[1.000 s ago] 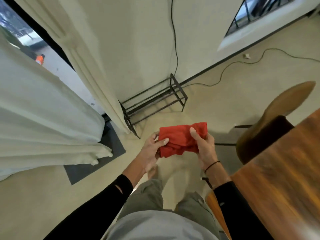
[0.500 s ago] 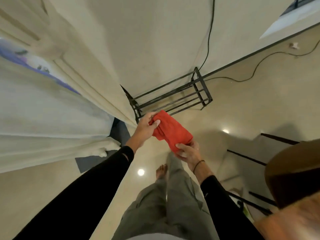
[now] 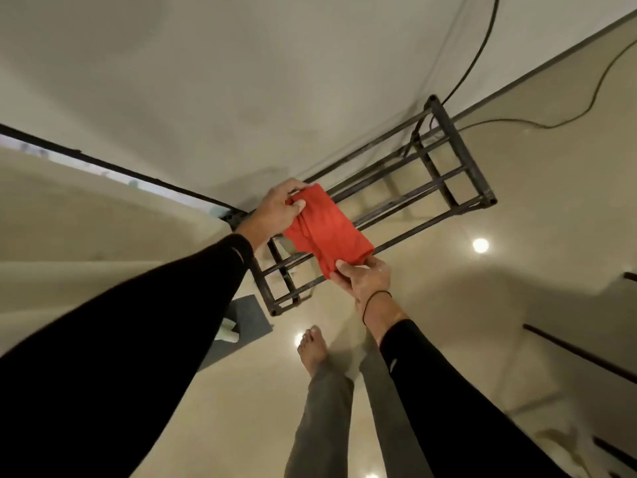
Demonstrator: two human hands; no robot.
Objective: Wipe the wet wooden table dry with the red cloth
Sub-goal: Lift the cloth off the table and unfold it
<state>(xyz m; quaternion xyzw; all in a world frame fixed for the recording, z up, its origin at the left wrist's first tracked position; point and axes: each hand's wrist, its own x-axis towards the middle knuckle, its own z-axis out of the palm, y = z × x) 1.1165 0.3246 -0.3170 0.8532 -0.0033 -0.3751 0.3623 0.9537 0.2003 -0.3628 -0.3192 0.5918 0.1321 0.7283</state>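
The red cloth [image 3: 327,234] is folded and held in the air between both hands, above a black metal rack. My left hand [image 3: 277,210] pinches its far upper end. My right hand [image 3: 365,279] grips its near lower corner. The wooden table is out of view.
A low black metal rack [image 3: 444,179] stands against the pale wall, with a black cable [image 3: 472,63] running down behind it. A grey mat [image 3: 246,322] lies on the glossy floor at left. A bare foot [image 3: 312,350] and grey trousers are below. Dark chair legs [image 3: 579,353] show at right.
The view has swung left and away from the table and chair, which have left the frame. The rack has come closer. Both hands still hold the cloth, now stretched diagonally.
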